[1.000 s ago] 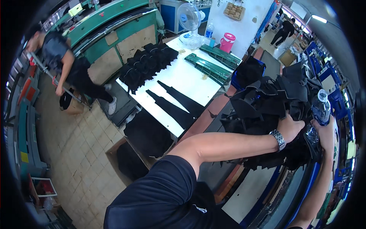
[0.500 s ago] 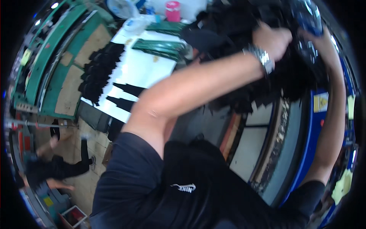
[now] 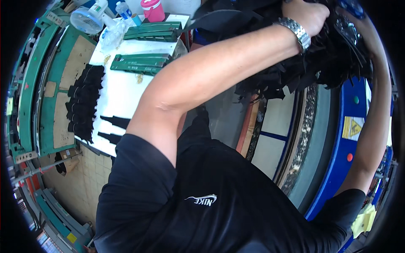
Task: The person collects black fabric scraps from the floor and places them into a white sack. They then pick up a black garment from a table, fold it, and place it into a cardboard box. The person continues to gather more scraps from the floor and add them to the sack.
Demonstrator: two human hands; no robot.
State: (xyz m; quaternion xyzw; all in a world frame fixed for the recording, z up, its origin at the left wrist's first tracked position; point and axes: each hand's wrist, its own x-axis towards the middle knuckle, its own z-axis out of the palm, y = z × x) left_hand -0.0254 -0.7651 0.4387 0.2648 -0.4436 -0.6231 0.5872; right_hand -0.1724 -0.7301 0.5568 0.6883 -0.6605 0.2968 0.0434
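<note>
At the upper right, my left hand (image 3: 311, 17), with a metal-banded watch (image 3: 297, 33) at its wrist, is closed against a large heap of black cut pieces (image 3: 278, 67). What its fingers hold is hidden. Farther right, by the picture's rim, my right hand (image 3: 368, 31) reaches up beside a glossy dark-blue thing (image 3: 351, 7). Its fingers are mostly hidden there, so their grip does not show. Ragged black strips hang below and between both hands. The top of the heap is cut off by the picture's edge.
On the white table (image 3: 120, 95) to the left lie green long tools (image 3: 141, 63), stacked black pieces (image 3: 86, 101) and a plastic bag (image 3: 113, 36). A fan (image 3: 86, 20) and a pink jug (image 3: 152, 9) stand behind. A blue machine panel (image 3: 337, 160) runs along my right.
Both hands now appear higher in the picture, and the table has shifted up and left as the view turned. The person at the lower left is out of sight.
</note>
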